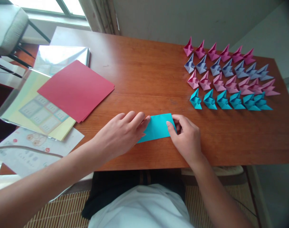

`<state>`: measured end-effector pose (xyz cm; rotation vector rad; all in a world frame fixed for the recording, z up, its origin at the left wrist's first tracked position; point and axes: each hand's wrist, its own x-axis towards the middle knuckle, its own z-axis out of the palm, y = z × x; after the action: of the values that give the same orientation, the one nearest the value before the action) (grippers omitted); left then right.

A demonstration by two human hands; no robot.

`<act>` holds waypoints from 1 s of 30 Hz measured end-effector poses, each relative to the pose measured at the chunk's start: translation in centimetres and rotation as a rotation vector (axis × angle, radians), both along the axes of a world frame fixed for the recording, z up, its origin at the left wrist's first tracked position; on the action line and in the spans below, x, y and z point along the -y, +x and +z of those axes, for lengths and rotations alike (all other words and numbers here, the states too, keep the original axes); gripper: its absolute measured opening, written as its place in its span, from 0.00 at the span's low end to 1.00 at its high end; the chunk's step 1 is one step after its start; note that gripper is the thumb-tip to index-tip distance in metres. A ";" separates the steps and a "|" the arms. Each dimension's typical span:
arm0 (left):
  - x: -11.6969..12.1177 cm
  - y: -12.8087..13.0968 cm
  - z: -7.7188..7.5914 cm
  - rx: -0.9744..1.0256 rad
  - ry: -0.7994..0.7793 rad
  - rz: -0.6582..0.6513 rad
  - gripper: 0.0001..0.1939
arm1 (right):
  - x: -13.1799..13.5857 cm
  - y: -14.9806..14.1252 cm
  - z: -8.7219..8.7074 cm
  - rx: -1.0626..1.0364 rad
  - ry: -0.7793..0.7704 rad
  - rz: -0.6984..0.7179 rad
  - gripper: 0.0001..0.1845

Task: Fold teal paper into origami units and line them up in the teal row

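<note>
A bright blue sheet of origami paper (157,126), folded into a rectangle, lies near the front edge of the table. My left hand (124,129) is over its left end, fingers bent and pressed onto the paper, hiding that end. At the opposite end, my right hand (188,137) grips the short side, thumb on top and the other fingers curled at the edge. To the right stand rows of folded paper figures: dark pink (213,52), lavender (215,66), light pink (219,83) and blue (222,100).
Red paper squares (76,90) lie on the left, overlapping a pack of yellow paper (18,91) in clear wrapping. A printed white sheet (35,158) and a cable (28,147) are nearer me. Beyond the table's (139,69) left side is a chair (8,28).
</note>
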<state>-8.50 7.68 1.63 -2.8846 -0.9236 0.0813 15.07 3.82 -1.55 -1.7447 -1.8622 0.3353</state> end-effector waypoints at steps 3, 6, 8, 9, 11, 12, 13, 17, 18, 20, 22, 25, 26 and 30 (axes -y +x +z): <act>0.2 0.1 0.1 -0.036 0.025 -0.008 0.23 | 0.0 0.0 0.0 0.029 0.024 0.030 0.08; 0.4 0.1 0.1 -0.060 0.054 -0.015 0.23 | -0.1 0.0 -0.2 0.066 0.062 0.063 0.09; 0.4 0.2 0.1 -0.063 0.071 -0.022 0.23 | -0.1 0.0 -0.4 0.095 0.124 0.101 0.10; 0.5 0.2 0.1 -0.066 0.080 -0.027 0.23 | -0.1 0.0 -0.5 0.112 0.158 0.128 0.10; 0.6 0.3 0.1 -0.073 0.094 -0.035 0.24 | -0.1 0.1 -0.5 0.154 0.223 0.193 0.10; 0.6 0.3 0.1 -0.076 0.097 -0.037 0.24 | -0.1 0.2 -0.5 0.176 0.247 0.227 0.11; 0.7 0.3 0.1 -0.076 0.096 -0.039 0.24 | 0.0 0.2 -0.4 0.196 0.265 0.261 0.11; 0.8 0.3 0.1 -0.072 0.078 -0.036 0.25 | 0.2 0.6 0.1 0.228 0.320 0.381 0.14; 0.7 0.3 0.1 -0.072 0.072 -0.032 0.25 | 0.2 0.7 0.1 0.234 0.332 0.410 0.15; 0.7 0.3 0.0 -0.071 0.063 -0.026 0.25 | 0.3 1.0 0.1 0.257 0.357 0.467 0.16; 0.7 0.3 0.0 -0.068 0.059 -0.017 0.25 | 0.4 1.3 0.1 0.285 0.373 0.512 0.17; 0.7 0.3 -0.2 -0.061 0.066 -0.012 0.24 | 0.5 1.5 0.1 0.318 0.376 0.562 0.17; 0.8 0.2 -0.2 -0.060 0.068 -0.012 0.24 | 0.5 1.5 0.1 0.327 0.378 0.573 0.16; 0.8 0.2 -0.3 -0.050 0.069 -0.014 0.24 | 0.5 1.5 0.6 0.339 0.401 0.602 0.13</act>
<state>-8.32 6.88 1.29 -2.8119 -0.8794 0.1180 16.59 3.28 -0.96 -0.9942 -2.4742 -0.1256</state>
